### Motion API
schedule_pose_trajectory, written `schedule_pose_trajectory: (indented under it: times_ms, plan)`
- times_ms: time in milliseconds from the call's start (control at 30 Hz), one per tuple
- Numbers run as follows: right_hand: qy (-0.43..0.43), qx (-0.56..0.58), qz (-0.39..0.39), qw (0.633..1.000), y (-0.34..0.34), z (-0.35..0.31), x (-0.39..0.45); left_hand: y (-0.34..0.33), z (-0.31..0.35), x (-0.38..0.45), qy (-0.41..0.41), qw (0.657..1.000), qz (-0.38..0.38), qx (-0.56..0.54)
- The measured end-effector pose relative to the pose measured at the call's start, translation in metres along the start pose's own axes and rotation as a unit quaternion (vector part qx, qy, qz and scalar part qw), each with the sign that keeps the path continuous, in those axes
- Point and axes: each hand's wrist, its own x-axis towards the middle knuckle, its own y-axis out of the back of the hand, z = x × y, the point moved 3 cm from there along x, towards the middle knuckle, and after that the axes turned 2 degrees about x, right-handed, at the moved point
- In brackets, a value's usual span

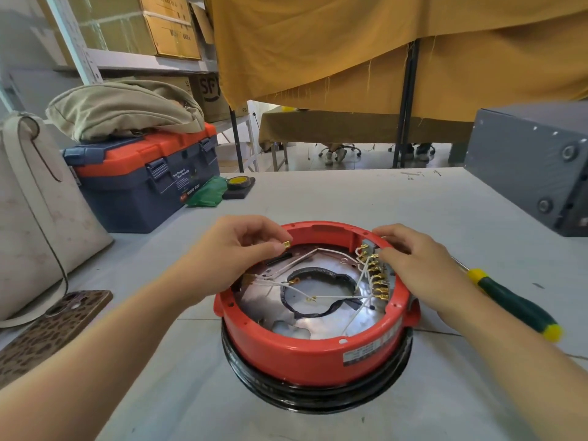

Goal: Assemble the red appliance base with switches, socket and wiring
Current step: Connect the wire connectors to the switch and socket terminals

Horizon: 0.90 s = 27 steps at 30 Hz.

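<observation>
The red appliance base sits upturned on the tabletop, close in. Wiring step, I judge — left hand fingers pinch a brass spade terminal; right hand steadies the switch block, fingers closed on its edge. Next: seat it squarely on a tab.

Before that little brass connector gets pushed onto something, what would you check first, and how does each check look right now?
1. Small brass connector pinched firmly in the left hand: ok.
2. Round red plastic base steadied by the right hand at its rim: ok.
3. Thin white wires free of tangles across the silver plate: cannot tell, several cross.
4. Free tab for this connector on the row of brass terminals: cannot tell.
5. Green and yellow screwdriver lying on the grey table, apart from the base: ok.
</observation>
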Motion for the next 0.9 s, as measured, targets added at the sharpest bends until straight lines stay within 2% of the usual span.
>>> schedule_pose_trajectory:
  times_ms: [233, 500, 633, 800, 900]
  plan:
    - [-0.002, 0.018, 0.011, 1.000, -0.004, 0.002, 0.002, -0.036, 0.022, 0.018, -0.059, 0.995, -0.057, 0.049]
    - [-0.012, 0.012, 0.007, 1.000, -0.007, 0.003, 0.002, -0.074, 0.038, 0.034, -0.091, 0.985, -0.122, 0.078]
    - [-0.008, 0.023, 0.009, 1.000, -0.007, 0.005, 0.003, -0.079, 0.034, 0.033, -0.097, 0.985, -0.121, 0.079]
    - [-0.007, 0.036, 0.007, 0.999, -0.007, 0.007, 0.003, -0.082, 0.030, 0.031, -0.123, 0.975, -0.099, 0.155]
    - [-0.008, 0.037, 0.008, 0.999, -0.007, 0.007, 0.004, -0.084, 0.031, 0.030, -0.132, 0.974, -0.093, 0.156]
